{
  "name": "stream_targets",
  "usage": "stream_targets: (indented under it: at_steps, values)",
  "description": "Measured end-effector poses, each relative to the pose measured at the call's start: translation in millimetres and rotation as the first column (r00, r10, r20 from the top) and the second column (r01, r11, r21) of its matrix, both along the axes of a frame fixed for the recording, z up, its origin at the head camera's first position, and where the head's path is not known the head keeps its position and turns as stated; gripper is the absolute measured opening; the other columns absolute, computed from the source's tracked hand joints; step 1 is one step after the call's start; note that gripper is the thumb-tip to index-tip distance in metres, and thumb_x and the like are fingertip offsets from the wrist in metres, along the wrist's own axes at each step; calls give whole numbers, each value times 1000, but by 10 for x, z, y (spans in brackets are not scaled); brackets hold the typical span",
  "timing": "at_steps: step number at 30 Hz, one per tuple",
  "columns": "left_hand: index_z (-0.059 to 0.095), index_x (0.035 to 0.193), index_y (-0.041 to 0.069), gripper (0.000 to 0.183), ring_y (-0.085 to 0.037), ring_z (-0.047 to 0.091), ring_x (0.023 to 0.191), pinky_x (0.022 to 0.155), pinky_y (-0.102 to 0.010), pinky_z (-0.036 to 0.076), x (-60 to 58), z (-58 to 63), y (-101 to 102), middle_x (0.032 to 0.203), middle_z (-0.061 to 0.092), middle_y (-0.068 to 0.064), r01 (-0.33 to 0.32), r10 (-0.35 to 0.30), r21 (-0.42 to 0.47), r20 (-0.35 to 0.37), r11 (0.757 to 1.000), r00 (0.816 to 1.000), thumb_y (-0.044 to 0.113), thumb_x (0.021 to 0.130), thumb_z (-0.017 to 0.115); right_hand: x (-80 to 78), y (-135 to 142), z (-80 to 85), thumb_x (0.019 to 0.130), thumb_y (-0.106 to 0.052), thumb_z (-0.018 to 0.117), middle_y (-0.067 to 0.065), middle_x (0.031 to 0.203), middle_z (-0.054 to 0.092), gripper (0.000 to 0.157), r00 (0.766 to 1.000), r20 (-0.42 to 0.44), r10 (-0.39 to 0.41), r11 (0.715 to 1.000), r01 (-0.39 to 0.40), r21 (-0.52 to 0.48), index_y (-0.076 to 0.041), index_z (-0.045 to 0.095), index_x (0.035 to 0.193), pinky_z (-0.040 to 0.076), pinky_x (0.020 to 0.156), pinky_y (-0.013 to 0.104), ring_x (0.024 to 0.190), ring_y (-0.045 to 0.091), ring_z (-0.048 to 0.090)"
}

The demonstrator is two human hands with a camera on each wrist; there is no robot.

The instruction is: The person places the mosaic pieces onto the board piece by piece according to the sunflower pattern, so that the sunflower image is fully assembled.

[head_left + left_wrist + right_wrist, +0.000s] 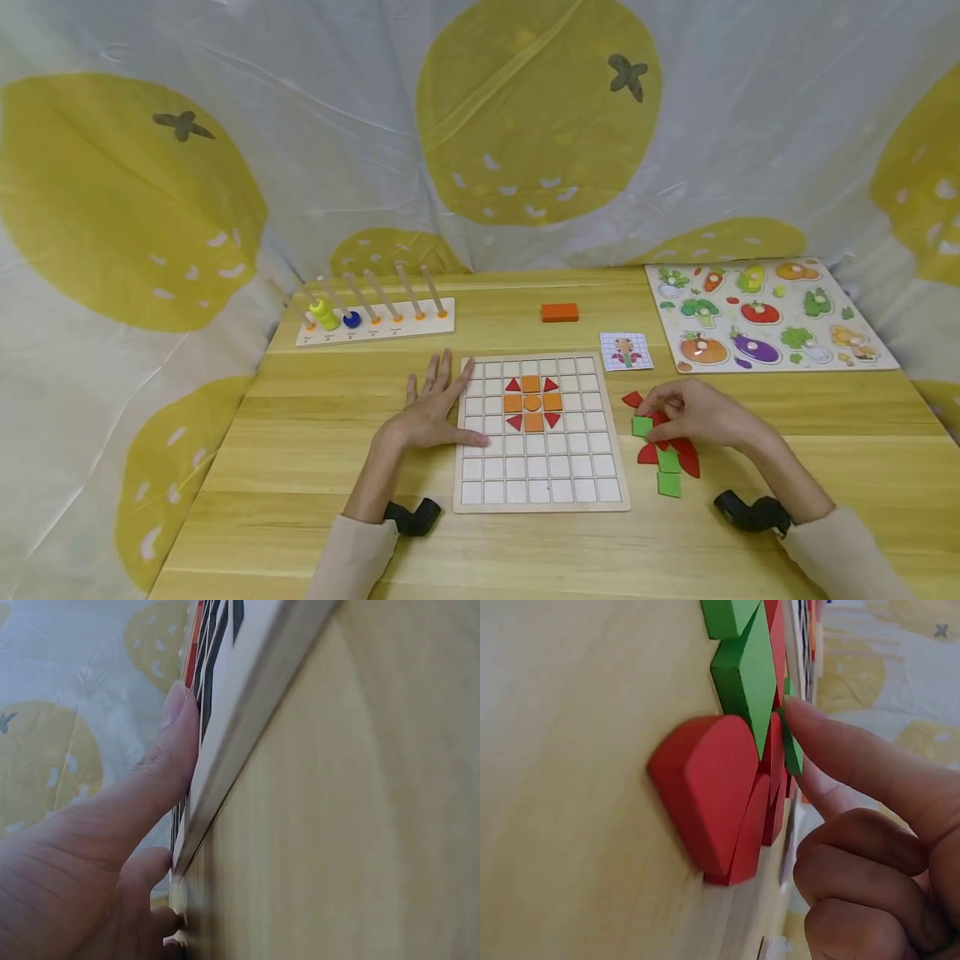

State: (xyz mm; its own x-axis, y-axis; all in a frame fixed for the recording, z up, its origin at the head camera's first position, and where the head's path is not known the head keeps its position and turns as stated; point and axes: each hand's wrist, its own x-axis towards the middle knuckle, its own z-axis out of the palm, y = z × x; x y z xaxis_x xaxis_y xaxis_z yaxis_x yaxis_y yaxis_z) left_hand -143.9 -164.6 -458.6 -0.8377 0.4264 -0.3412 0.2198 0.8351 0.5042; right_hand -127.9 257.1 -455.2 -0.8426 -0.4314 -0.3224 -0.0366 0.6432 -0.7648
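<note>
A wooden grid board (540, 467) lies on the table, with orange squares (531, 384), an orange round piece (532, 403) and red triangles (513, 422) on its upper half. Fingers spread, my left hand (429, 417) rests at the board's left edge, its thumb on the rim in the left wrist view. Right of the board, my right hand (693, 412) pinches a green square tile (642, 427) between thumb and index finger. Below that hand lie more green squares (669, 485) and several red petal-shaped pieces (712, 787), some of them hidden by the fingers.
A small printed pattern card (626, 352) lies above the loose pieces. Farther back are a vegetable peg puzzle (660, 317), an orange block (559, 312) and a peg stand (405, 327) with yellow and blue beads. A patterned cloth (360, 167) hangs behind the table.
</note>
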Motion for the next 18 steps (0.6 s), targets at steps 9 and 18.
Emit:
stream_targets:
  at_steps: [9,18]
  values:
    - [1,168,25,123,-38,-23,159,122,-71,-14,-25,9,22,171,-24,-17,-1,1,-11,-2,1000,1000,58,82,82,-26,-115,12,79,-13,89,-5,60,36,26,997,-67,-24,999,27,34,-7,75,101,32,51,23,54,8,37]
    - [2,168,24,121,-37,-22,159,122,-71,-13,-47,-1,5,171,-23,-18,-7,7,-5,-6,1000,1000,56,83,82,-7,-97,49,78,-13,90,-3,63,41,28,999,-26,-23,996,26,90,-7,73,99,33,52,24,58,12,39]
